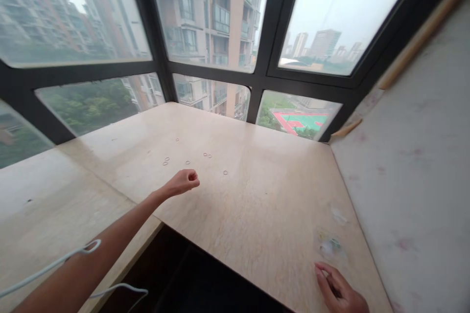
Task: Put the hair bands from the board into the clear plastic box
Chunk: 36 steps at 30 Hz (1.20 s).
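My left hand point(182, 182) is over the middle of the pale stone counter, thumb and forefinger pressed together in a pinch. Whatever may be between those fingertips is too small to name. Several small thin rings lie scattered just beyond it, among them one ring point(225, 172) to its right and another ring point(187, 162) directly behind it; their material is unclear. At the lower right, my right hand point(340, 289) has its fingers curled and tips together, and I cannot make out anything in them. Close past its fingertips lies a clear plastic bag point(330, 244) with something greenish inside.
A second crumpled clear piece of plastic point(338, 216) lies near the patterned wall point(404, 205) on the right. White cable point(51, 265) crosses by my left forearm. The counter point(257, 225) drops off at its front edge to a dark opening point(205, 279). Dark-framed windows point(216, 71) border the back.
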{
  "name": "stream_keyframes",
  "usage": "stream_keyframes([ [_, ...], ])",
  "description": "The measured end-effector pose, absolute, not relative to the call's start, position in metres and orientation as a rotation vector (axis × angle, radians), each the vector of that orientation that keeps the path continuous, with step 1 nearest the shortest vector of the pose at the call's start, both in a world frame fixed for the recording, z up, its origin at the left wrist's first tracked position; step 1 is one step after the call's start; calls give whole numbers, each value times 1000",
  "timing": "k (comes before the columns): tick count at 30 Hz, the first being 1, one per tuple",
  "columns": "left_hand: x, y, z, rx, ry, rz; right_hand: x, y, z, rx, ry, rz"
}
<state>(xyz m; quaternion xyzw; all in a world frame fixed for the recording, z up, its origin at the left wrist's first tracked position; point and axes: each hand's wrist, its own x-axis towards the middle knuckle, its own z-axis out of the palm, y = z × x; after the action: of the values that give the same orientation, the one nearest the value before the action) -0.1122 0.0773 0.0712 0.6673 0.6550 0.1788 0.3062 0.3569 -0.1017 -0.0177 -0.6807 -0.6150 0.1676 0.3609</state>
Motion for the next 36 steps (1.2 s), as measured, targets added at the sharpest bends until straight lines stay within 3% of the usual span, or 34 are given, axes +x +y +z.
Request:
stream_keyframes([
  [7, -1, 58, 73, 1744, 1334, 527, 334, -105, 1, -1765, -1680, 255],
  [19, 178, 19, 65, 2182, 814, 603, 335, -108, 2, -1728, -1515, 369],
  [36, 216, 23, 38, 2361, 920, 549, 336, -110, 5, -1659, -1453, 490],
])
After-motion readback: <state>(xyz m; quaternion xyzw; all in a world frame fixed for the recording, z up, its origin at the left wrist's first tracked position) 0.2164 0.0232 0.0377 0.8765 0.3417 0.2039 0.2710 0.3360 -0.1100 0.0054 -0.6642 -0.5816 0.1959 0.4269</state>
